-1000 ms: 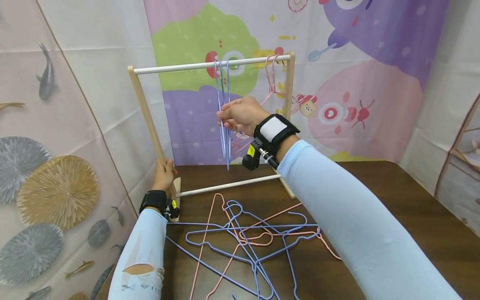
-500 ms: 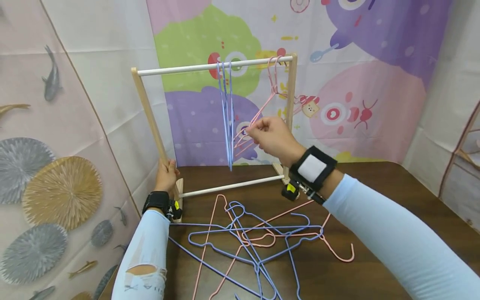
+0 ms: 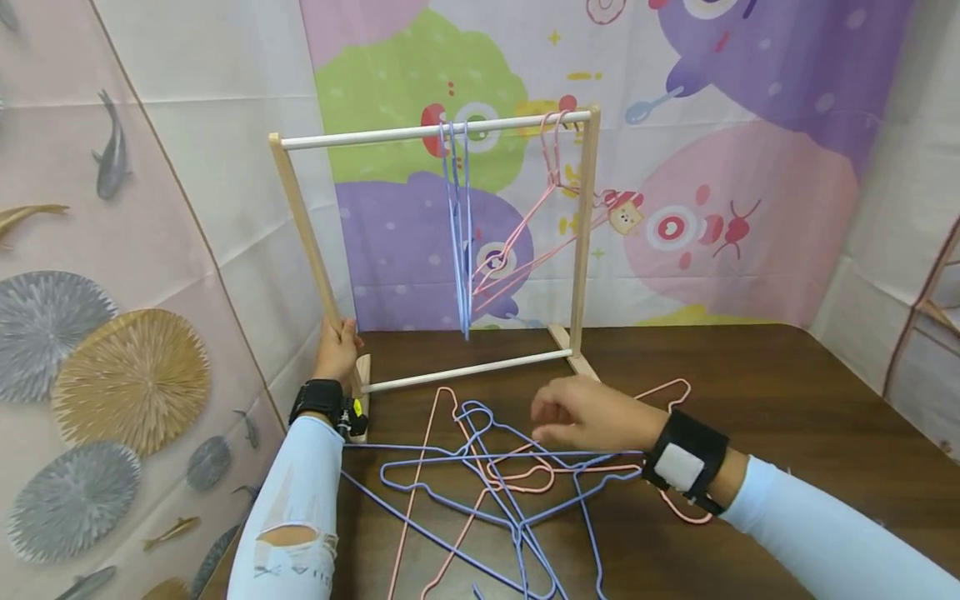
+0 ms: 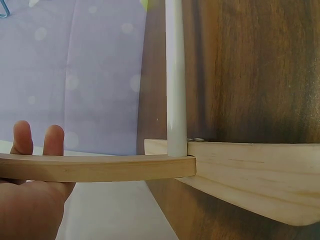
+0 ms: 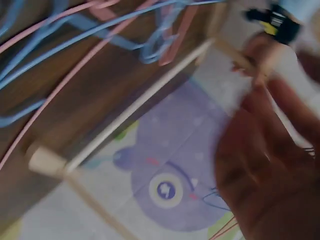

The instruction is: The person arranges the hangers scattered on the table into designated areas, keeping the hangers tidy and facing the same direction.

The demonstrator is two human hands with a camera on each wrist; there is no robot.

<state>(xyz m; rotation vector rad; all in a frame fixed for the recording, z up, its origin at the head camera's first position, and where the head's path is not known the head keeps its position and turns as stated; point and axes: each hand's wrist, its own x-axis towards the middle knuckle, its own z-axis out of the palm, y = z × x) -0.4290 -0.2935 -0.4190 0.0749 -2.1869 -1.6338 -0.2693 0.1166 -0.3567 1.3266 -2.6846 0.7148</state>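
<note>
A small rack with wooden posts and white bars stands on the table, and my left hand [image 3: 335, 350] grips its left post [image 3: 303, 225] low down. The left wrist view shows that post [image 4: 100, 169] between palm and fingers [image 4: 53, 142]. Several blue hangers [image 3: 461, 242] hang mid-bar. Pink hangers [image 3: 555, 183] hang by the right post. My right hand [image 3: 592, 414] is over the right of a loose pile of blue hangers [image 3: 517, 527] and pink hangers [image 3: 408, 508]; its fingers are loosely bent, holding nothing. Blurred in its own wrist view, the right hand [image 5: 270, 165] is apart from the hangers.
The rack's lower white bar [image 3: 465, 372] runs behind the pile. Its wooden feet [image 4: 240, 170] rest on the brown table [image 3: 787, 417]. A printed cloth [image 3: 690, 167] hangs behind, and patterned cloth walls stand at both sides.
My right hand has let go of the blue hangers on the bar and moved right, then down over the pile. My left hand keeps its grip on the post.
</note>
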